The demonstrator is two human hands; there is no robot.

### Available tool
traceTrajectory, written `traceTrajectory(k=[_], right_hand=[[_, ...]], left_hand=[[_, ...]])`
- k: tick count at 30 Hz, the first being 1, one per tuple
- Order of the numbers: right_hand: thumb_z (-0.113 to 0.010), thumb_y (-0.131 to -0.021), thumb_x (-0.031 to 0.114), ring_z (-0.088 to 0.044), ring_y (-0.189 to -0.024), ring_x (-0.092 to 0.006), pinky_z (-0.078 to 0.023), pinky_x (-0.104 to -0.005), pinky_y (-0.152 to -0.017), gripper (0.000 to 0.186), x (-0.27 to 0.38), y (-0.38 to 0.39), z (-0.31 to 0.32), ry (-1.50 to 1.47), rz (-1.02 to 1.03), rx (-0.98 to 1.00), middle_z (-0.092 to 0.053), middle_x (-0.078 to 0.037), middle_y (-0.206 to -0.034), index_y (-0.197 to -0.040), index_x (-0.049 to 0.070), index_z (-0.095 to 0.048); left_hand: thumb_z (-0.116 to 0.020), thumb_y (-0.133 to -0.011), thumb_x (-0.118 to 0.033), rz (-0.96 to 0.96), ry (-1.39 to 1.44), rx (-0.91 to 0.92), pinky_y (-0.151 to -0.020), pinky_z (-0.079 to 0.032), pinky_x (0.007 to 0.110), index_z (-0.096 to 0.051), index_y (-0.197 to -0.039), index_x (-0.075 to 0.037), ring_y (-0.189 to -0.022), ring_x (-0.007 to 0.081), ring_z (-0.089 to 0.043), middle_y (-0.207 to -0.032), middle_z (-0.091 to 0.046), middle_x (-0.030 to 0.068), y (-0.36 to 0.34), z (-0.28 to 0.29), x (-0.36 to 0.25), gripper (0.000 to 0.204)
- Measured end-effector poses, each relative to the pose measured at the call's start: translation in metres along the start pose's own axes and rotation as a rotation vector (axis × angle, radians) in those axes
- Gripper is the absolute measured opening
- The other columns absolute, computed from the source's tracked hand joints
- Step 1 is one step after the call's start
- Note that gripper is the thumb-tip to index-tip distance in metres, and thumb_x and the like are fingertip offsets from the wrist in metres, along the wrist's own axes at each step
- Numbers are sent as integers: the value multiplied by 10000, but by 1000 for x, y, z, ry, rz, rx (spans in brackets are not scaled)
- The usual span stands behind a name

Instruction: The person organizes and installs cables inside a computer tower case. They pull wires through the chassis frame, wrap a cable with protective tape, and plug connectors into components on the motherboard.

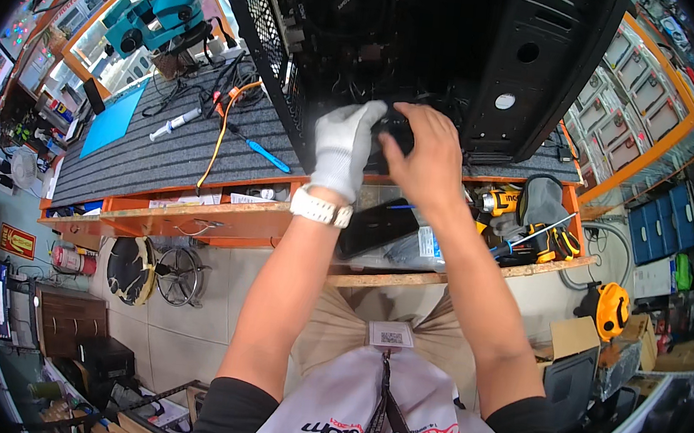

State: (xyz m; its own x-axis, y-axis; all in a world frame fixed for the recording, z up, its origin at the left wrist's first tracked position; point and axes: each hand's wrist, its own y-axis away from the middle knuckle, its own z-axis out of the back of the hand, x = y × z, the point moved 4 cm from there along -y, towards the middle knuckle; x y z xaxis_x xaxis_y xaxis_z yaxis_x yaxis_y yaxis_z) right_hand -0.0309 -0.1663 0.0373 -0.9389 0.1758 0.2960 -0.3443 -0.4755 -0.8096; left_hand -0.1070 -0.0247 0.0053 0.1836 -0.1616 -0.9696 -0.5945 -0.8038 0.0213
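A black computer case (536,76) stands open on the grey ribbed bench mat, its inside facing me. A round dark cooler fan (344,3) shows in its upper left. Both my hands reach into the lower front of the case. My left hand (343,145), in a white knitted glove, has its fingers closed beside dark parts. Bare and next to it, my right hand (430,153) curves its fingers and thumb around a dark piece between the hands. Shadow and the hands hide what that piece is.
Below the case an open drawer (391,282) holds a yellow power tool (500,202), a screwdriver and pliers. On the bench mat (178,146) lie a blue tool (267,156), a syringe (175,125) and an orange cable. A teal microscope (162,13) stands far left.
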Motion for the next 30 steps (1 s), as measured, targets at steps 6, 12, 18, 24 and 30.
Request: traceTrajectory(k=[6, 12, 18, 24, 30], right_hand=[[-926, -896, 207, -742, -852, -370, -598, -489, -800, 274, -25, -26, -38, -90, -90, 38, -717, -141, -927, -1107, 43, -865], [-905, -915, 231, -800, -936, -369, -632, -451, -828, 274, -41, -27, -53, 66, -384, 98, -813, -131, -1074, -1138, 73, -882], [-853, -972, 275, -802, -977, -397, -637, -473, -859, 282, -40, -26, -67, 146, -303, 41, -824, -139, -1124, -1167, 73, -867], [-771, -1038, 308, -774, -1126, -455, -619, -550, -981, 307, -59, -50, -76, 231, -381, 224, -783, -170, -1219, -1211, 58, -816], [-750, -1062, 307, -757, -1195, -457, -591, -582, -1047, 320, -60, -56, -82, 186, -431, 296, -758, -185, -1300, -1261, 61, -798]], left_hand=[[-826, -1016, -283, 71, 180, -103, -531, -414, 335, -838, -1143, -26, -648, 147, -590, -858, -709, 29, -54, -21, 31, 287], [-592, -1160, -236, 35, 219, 113, -1126, -548, 337, -740, -1409, 13, -1300, 236, -697, -1399, -758, 148, -58, -45, 36, 382], [-565, -1172, -250, 176, 451, 65, -1068, -581, 377, -749, -1365, -25, -1191, 254, -735, -1324, -782, 148, -73, -46, 51, 349], [-575, -1173, -279, 168, 923, 23, -1096, -576, 420, -746, -1304, -68, -1191, 276, -720, -1271, -776, 127, -75, -55, 61, 302], [-574, -1175, -257, 180, 991, 66, -1136, -563, 438, -721, -1322, -52, -1220, 284, -715, -1329, -765, 129, -78, -57, 67, 292]])
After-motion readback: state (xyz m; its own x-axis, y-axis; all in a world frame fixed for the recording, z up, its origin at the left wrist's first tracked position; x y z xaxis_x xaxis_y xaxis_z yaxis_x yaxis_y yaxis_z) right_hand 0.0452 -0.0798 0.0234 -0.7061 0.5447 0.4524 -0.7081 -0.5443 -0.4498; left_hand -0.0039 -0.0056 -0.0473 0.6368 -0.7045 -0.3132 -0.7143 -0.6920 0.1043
